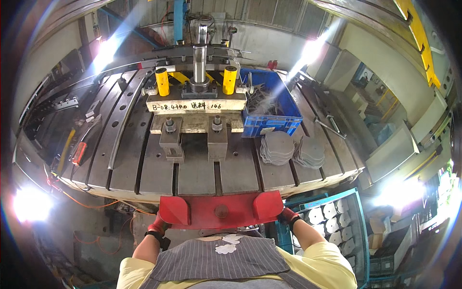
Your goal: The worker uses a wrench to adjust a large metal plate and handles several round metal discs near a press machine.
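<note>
A red control stand [236, 207] with two raised side guards and a round knob [221, 211] in the middle stands right in front of me. My left hand [158, 224], in a red glove, is at its left end. At its right end is my right hand [288, 215], gloved in red too. The guards cover the fingers of both hands, so their grip is hidden. Beyond the stand, a press die [197, 106] with a shiny upright post [199, 62] and two yellow cylinders is clamped to the slotted machine bed [197, 180].
Right of the die is a blue crate [273, 124] of metal scrap, with two stacks of flat metal plates [277, 147] before it. An orange-handled tool [80, 153] and a long bar [126, 120] lie left. Lower right, a teal-framed bin [357, 216] holds several round pieces.
</note>
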Available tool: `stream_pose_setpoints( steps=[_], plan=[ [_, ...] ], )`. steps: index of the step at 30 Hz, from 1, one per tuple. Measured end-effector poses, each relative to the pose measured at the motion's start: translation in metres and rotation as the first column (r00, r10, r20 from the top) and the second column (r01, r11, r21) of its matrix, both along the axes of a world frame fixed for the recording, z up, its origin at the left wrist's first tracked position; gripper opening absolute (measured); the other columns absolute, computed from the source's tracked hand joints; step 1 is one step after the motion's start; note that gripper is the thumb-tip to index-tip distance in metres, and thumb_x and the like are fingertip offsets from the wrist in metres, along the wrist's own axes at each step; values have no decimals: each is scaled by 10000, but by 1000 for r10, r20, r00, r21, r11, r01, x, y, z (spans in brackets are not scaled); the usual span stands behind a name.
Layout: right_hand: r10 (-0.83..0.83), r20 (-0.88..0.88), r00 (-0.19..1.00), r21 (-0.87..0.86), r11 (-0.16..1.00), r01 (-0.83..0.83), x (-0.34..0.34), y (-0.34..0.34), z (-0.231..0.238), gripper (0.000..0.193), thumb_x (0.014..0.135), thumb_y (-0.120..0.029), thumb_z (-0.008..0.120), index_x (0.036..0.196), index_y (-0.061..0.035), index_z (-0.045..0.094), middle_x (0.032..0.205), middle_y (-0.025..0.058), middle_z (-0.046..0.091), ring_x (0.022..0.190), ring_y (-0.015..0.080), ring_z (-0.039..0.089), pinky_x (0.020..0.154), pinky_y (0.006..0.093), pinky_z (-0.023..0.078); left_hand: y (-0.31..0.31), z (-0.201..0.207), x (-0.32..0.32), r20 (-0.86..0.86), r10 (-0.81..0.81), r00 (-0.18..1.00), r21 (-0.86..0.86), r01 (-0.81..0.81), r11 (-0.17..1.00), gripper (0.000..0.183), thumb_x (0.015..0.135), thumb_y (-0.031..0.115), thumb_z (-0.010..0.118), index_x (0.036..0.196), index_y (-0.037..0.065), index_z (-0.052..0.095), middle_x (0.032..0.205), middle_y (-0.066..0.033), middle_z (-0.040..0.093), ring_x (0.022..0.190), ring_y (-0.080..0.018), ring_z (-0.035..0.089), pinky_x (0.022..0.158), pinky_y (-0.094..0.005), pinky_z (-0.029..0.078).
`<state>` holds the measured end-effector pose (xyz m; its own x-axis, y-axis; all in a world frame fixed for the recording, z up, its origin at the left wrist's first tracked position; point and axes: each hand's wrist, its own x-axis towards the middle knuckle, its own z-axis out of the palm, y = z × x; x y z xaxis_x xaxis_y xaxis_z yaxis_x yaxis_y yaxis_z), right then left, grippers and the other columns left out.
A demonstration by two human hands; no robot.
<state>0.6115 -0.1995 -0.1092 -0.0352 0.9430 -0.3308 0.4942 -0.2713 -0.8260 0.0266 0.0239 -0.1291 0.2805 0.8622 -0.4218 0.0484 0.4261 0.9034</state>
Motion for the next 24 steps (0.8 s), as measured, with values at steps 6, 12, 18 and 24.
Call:
stream_pose_setpoints(
  steps=[6,12,18,24],
  plan=[
    [143,355,924,-196,978,-77,-12,11,6,118,753,-205,508,790,-135,596,737,75,574,658,198,543,548,329,401,-1,-44,-23,-122,-56,991,55,63,997,478,751,308,624,1161,105,487,1059,-25,571,901,-124,551,713,-272,466],
    [233,457,858,-281,953,-109,14,4,-32,175,725,-196,525,859,-143,624,846,112,626,781,247,614,620,368,467,-8,7,-9,146,-48,988,-134,68,989,536,747,341,616,1201,120,435,1158,-51,510,1023,-159,513,833,-289,419],
    [-264,194,945,-437,839,324,-19,17,15,176,752,-276,549,654,-130,552,535,-2,481,423,110,411,398,281,296,-13,-18,-27,-380,-195,904,166,274,947,540,750,331,612,1204,110,419,1184,-60,486,1066,-175,485,862,-291,399],
    [-551,-230,802,-489,778,395,5,-4,3,97,747,-222,543,734,-139,592,616,-10,524,546,116,497,493,263,380,2,-55,-18,-734,-160,660,306,532,790,544,753,322,608,1207,103,405,1205,-67,466,1102,-189,462,886,-293,383]
  ],
)
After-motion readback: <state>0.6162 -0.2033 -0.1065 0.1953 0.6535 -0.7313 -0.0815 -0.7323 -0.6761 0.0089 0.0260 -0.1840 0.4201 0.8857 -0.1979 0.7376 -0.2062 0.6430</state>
